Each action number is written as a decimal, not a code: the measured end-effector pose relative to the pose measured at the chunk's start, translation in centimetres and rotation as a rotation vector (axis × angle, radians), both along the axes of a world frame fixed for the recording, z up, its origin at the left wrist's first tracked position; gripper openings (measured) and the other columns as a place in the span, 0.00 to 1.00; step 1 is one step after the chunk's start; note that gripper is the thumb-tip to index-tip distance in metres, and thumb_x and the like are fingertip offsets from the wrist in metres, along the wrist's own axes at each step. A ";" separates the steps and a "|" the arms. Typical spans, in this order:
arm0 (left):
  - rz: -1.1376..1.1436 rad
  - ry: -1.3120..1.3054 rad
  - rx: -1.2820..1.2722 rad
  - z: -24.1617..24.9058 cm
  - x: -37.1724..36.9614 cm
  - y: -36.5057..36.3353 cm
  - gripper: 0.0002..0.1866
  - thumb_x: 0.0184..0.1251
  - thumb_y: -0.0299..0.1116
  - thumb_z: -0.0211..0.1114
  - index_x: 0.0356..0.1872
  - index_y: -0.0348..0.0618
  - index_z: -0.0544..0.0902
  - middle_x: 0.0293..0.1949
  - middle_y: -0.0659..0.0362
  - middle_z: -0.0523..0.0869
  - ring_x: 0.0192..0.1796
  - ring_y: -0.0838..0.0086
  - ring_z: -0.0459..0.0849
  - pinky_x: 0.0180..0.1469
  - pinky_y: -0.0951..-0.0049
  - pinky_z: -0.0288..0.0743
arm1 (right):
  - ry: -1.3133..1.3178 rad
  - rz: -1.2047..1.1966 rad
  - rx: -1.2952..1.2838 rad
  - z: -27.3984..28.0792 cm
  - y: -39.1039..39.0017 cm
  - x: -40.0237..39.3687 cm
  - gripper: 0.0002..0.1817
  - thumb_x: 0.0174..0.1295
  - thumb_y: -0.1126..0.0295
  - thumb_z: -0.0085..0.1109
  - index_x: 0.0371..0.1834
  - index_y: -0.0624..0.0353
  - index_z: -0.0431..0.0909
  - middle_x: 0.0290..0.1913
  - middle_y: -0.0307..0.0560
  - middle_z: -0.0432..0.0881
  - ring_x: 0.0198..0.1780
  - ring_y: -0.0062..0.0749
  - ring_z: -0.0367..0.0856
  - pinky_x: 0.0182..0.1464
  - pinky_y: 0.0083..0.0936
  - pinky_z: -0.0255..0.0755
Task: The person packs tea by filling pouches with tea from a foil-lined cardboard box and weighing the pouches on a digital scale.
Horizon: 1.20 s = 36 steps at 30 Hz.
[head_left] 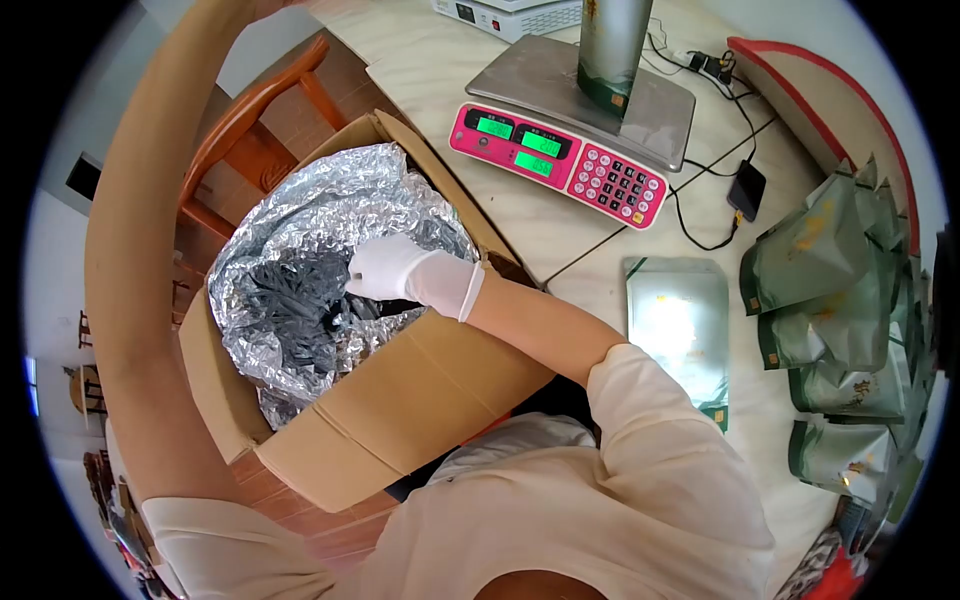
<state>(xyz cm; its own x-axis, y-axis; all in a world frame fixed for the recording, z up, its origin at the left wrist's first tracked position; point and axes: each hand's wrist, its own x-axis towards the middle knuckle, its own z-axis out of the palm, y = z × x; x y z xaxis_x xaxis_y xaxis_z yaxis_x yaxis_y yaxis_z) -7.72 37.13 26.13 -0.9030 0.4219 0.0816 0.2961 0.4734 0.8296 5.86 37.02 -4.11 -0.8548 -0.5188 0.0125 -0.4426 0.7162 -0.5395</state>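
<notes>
While the left arm (135, 270) reaches up out of view, its grip unreadable, the white-gloved right hand (388, 268) sits over the crumpled silver foil liner (330, 190) of an open brown cardboard box (400, 400). Its grip is narrow, fingers curled; whether it holds anything I cannot tell. Beside the box, toward the far edge of the pale bench (590, 262), a green-and-silver pouch (612, 50) stands on a pink-fronted digital scale (560, 165); filled green pouches (830, 290) crowd the right edge.

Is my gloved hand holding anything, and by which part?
It can't be told: your gloved right hand is curled over the foil liner, its grip hidden.
</notes>
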 end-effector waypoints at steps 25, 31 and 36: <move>0.309 -0.288 0.267 -28.9 16.3 -23.4 0.17 0.77 0.38 0.50 0.57 0.41 0.79 0.13 0.67 0.72 0.14 0.87 0.68 0.18 0.84 0.59 | 0.611 -0.706 0.403 32.7 35.7 -11.7 0.14 0.65 0.67 0.51 0.46 0.57 0.84 0.35 0.41 0.86 0.34 0.24 0.80 0.39 0.24 0.74; 0.466 -0.032 0.103 -29.5 16.6 -23.4 0.14 0.75 0.33 0.53 0.54 0.40 0.81 0.14 0.65 0.72 0.18 0.86 0.70 0.22 0.79 0.62 | -0.171 -0.632 0.796 31.1 38.8 -14.1 0.15 0.63 0.61 0.53 0.40 0.59 0.84 0.36 0.41 0.85 0.35 0.24 0.80 0.39 0.23 0.74; 0.503 0.039 0.010 -29.9 16.3 -23.4 0.13 0.74 0.33 0.54 0.52 0.44 0.83 0.15 0.63 0.72 0.17 0.85 0.70 0.22 0.79 0.63 | -0.257 -0.718 0.643 28.0 45.2 -14.9 0.18 0.61 0.56 0.54 0.41 0.57 0.84 0.38 0.43 0.86 0.36 0.24 0.81 0.40 0.24 0.75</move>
